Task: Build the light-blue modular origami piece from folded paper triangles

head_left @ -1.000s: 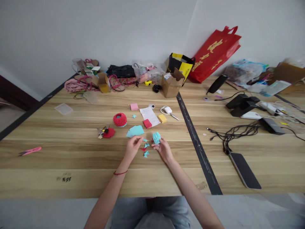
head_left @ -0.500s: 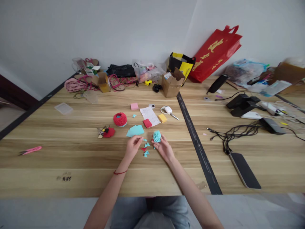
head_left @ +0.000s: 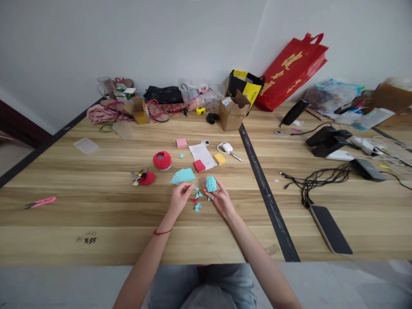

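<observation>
Turquoise folded paper makes up the small latticed cup-like piece (head_left: 211,183), which sits in the person's right hand (head_left: 222,201), raised at the fingers' end. The right hand is partly open, its fingers parted around the piece's lower part and its right side; how firmly they press cannot be told. Seen from that palm, the piece lies toward eleven o'clock; seen from the left hand (head_left: 180,197), it lies at about three o'clock, near the fingertips but apart from them. Its longer axis seems to run roughly from twelve to six, though its tilt toward or away from the person is unclear. The left thumb and forefinger are pressed together on a slim turquoise folded unit (head_left: 196,188), whose free end points to about four o'clock, toward the gap between the hands. The right hand is clearly the nearer one, as it touches the piece. In that gap, below the unit, lie loose turquoise triangles (head_left: 197,207) and a red folded triangle (head_left: 194,201), while turquoise paper sheets (head_left: 183,176) lie at twelve o'clock from the left hand.
</observation>
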{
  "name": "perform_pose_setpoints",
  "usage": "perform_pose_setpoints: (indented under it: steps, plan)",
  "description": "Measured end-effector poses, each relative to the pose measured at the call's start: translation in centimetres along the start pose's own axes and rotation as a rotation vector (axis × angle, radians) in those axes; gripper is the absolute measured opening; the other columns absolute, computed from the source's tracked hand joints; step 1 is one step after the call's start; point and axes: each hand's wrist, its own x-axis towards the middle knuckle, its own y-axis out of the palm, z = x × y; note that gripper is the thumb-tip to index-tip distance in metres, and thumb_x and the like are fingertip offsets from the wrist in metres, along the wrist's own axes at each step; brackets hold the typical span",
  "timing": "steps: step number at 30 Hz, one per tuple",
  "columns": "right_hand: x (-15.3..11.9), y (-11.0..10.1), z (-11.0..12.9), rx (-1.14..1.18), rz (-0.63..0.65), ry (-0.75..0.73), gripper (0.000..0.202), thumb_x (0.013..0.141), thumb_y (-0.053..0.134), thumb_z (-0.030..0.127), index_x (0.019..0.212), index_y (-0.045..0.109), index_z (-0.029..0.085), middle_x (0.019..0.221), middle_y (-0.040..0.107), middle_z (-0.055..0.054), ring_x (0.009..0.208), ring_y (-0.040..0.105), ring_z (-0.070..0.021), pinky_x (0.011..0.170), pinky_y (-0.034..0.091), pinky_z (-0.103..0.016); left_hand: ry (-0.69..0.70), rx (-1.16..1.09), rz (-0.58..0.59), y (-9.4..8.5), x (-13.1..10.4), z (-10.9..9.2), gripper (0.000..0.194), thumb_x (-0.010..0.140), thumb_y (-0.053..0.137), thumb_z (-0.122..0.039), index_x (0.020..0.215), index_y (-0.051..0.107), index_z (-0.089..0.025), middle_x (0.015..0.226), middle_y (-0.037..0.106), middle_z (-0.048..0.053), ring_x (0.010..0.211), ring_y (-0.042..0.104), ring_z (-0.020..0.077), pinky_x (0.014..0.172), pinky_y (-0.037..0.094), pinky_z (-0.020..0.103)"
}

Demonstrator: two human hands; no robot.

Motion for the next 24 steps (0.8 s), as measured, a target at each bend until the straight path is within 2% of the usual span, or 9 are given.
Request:
perform_pose_setpoints:
  steps: [9,15,24]
  plan:
    - [-0.07,0.05,-0.09,0.006,-0.004,-0.013,0.052,0.067,0.07,0.015,0.117,0.056,0.024,0.103,0.071,-0.004,0.088,0.07,-0.022,0.092,0.05,-0.042,-0.008,0.015,0.005,-0.02,-0.02,0.09,0.022,0.081,0.059,-0.036,0.075,0.062,-0.015,0.072,0.064,0.003,0.066,0.059,0.0139,0.065,0.047,0.024]
    - [-0.02,0.2,0.1,0.016,-0.028,0.002,0.052,0.069,0.07,0.019,0.118,0.055,0.021,0.104,0.07,-0.007,0.086,0.07,-0.0225,0.088,0.051,-0.041,-0.009,0.01,0.006,0.02,-0.03,-0.09,0.022,0.08,0.058,-0.037,0.074,0.061,-0.016,0.07,0.064,0.002,0.065,0.058,0.0137,0.063,0.047,0.024]
    - [-0.06,0.2,-0.03,-0.028,-0.038,-0.011,0.047,0.068,0.071,0.021,0.112,0.057,0.023,0.102,0.071,-0.005,0.08,0.07,-0.0207,0.082,0.055,-0.04,-0.017,-0.007,0.007,-0.01,0.02,-0.17,0.022,0.079,0.059,-0.038,0.074,0.061,-0.016,0.069,0.063,0.002,0.064,0.057,0.0141,0.061,0.046,0.024]
